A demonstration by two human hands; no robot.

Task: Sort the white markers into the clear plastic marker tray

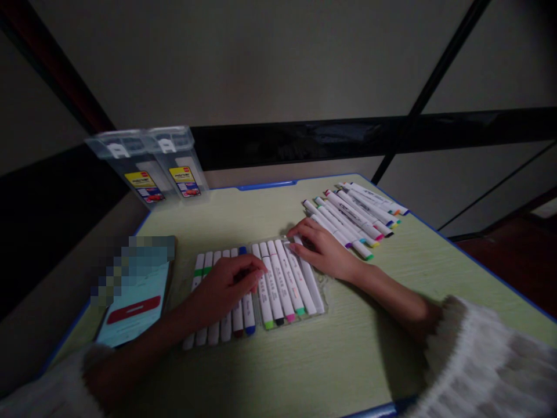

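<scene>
My left hand [224, 284] rests over the markers in the left clear tray, fingers curled and thumb close to the index finger. Its fingertips reach the first marker [264, 290] of the right clear tray [327, 299]; whether they pinch anything is hidden. My right hand [322, 248] has its thumb and index finger around the upper end of a white marker [312, 284] at the right edge of that tray. White markers with coloured ends lie side by side in both trays. A blue-ended marker [248, 316] lies at the left tray's right side.
Several loose markers [352, 215] lie in a spread at the table's back right. Two clear plastic cases [169, 168] with yellow labels stand at the back left. A phone [134, 307] with a lit screen lies on the left. The pale table [348, 348] has a blue edge.
</scene>
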